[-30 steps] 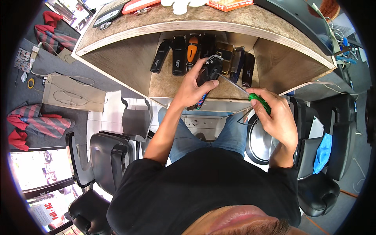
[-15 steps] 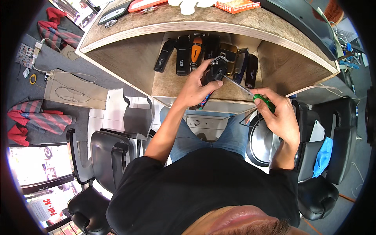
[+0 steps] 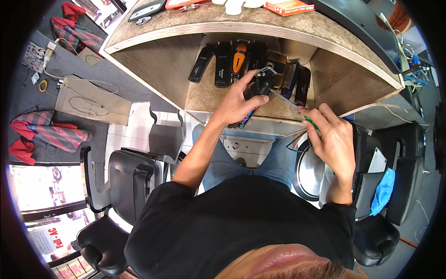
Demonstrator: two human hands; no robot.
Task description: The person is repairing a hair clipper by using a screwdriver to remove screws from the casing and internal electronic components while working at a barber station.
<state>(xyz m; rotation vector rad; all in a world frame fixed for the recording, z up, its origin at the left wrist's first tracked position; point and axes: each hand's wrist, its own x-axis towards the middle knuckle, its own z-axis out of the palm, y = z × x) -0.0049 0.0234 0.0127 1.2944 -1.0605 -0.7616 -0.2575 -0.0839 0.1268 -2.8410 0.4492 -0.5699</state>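
Observation:
My left hand (image 3: 238, 101) is wrapped round a dark hair clipper (image 3: 266, 84), with its metal blade end pointing away from me. Part of the clipper's body is hidden by the palm, and a colourful patterned lower end (image 3: 248, 118) shows below the hand. In my right hand (image 3: 333, 137) is a screwdriver (image 3: 287, 101) with a green handle, mostly covered by the fingers. Its metal shaft slants up to the left, and the tip meets the side of the clipper or lies very near it; I cannot tell which.
Inside the open shelf (image 3: 200, 98) stand several clippers: black ones (image 3: 223, 65), an orange and black one (image 3: 239, 59), a gold one (image 3: 277, 62). An orange box (image 3: 289, 6) lies on the counter. Black padded chairs (image 3: 132, 174) flank me. A thin black cable (image 3: 291, 145) hangs below my right hand.
My right hand has rolled over the screwdriver, and its fingers now cover more of the green handle. My left hand keeps its hold on the clipper. The whole view has shifted slightly.

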